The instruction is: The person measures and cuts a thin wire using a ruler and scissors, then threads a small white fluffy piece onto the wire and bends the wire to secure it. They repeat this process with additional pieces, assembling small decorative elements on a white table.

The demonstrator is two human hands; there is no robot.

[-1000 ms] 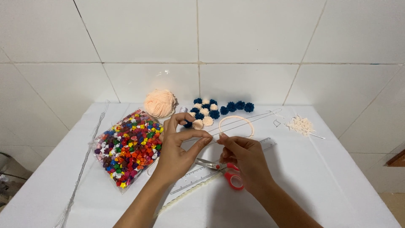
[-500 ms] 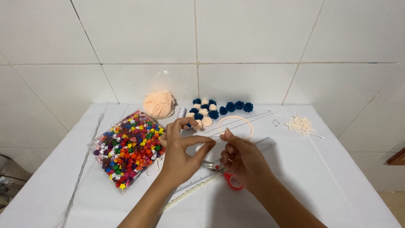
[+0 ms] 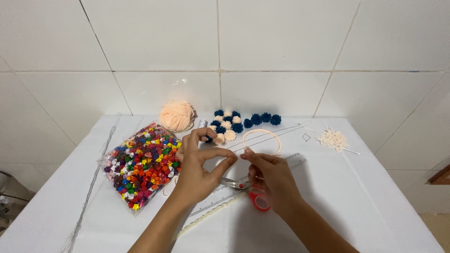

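A: What carries everything?

B: A white table (image 3: 375, 206) set against a white tiled wall (image 3: 281, 47). The biggest thing on it is a clear bag of mixed coloured beads (image 3: 140, 168), lying toward the left edge. Just beyond that, along the left edge, runs a thin bundle of wire (image 3: 96, 173).

A: And at the back edge?

B: A ball of peach yarn (image 3: 177, 115) sits near the back edge, left of the middle. Beside it is a cluster of navy and cream pom-poms (image 3: 234, 122), and a small grey spool (image 3: 202, 123) stands between the yarn and the pom-poms. A pale ring (image 3: 276, 140) lies just in front of the pom-poms. Toward the back right corner there is a small heap of white bits (image 3: 332, 139).

A: The hands?

B: Both are over the middle of the table. The left hand (image 3: 199, 171) has thumb and forefinger pinched together, the other fingers curled above. The right hand (image 3: 272, 178) pinches too, its fingertips almost meeting those of the left. Whatever is nipped between them is too fine to make out; it may be a thread.

A: Anything beneath them?

B: A clear ruler (image 3: 225, 197) lies slantwise under the hands, with a cream cord (image 3: 206, 218) running alongside it toward the front edge. A pair of scissors with red handles (image 3: 255, 197) rests under the right hand, blades pointing left.
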